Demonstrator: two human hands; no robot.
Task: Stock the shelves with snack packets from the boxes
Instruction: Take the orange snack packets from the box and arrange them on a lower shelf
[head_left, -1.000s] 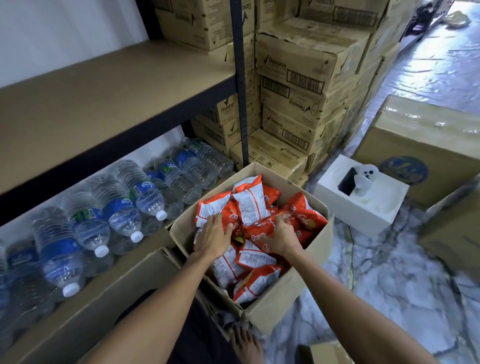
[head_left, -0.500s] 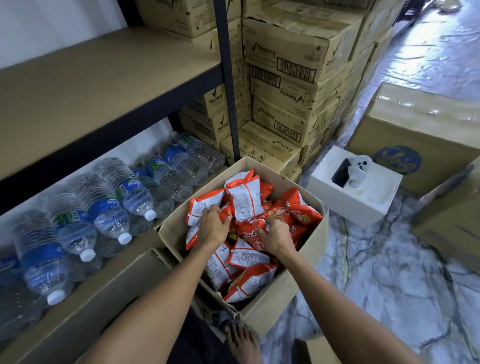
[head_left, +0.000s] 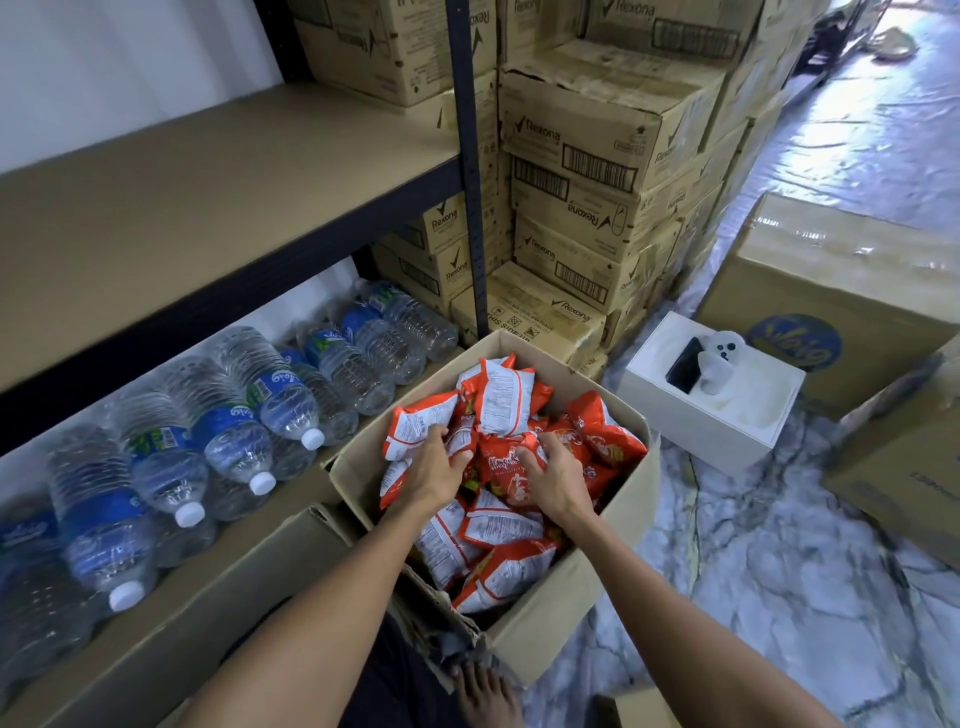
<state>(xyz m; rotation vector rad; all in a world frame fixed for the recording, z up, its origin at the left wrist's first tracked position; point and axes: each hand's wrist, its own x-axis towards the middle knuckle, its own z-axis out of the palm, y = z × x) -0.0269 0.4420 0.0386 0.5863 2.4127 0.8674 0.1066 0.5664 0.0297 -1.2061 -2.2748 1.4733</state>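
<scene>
An open cardboard box (head_left: 613, 582) on the floor holds several orange-and-white snack packets (head_left: 501, 397). Both my hands are inside it. My left hand (head_left: 434, 470) grips an orange-and-white packet (head_left: 415, 423) at the pile's left. My right hand (head_left: 553, 475) curls its fingers round an orange packet (head_left: 506, 467) in the middle. A bare brown shelf board (head_left: 208, 202) runs above and to the left of the box.
Water bottles (head_left: 234, 415) lie in rows on the low shelf at left. Stacked Rexona cartons (head_left: 597, 171) stand behind the box, beside a dark shelf upright (head_left: 470, 171). A white box (head_left: 711, 395) and large cartons (head_left: 841, 291) stand on the marble floor at right. My bare foot (head_left: 485, 696) rests near the box.
Both hands have closed on packets and drawn them together near the middle of the pile. The view has shifted slightly.
</scene>
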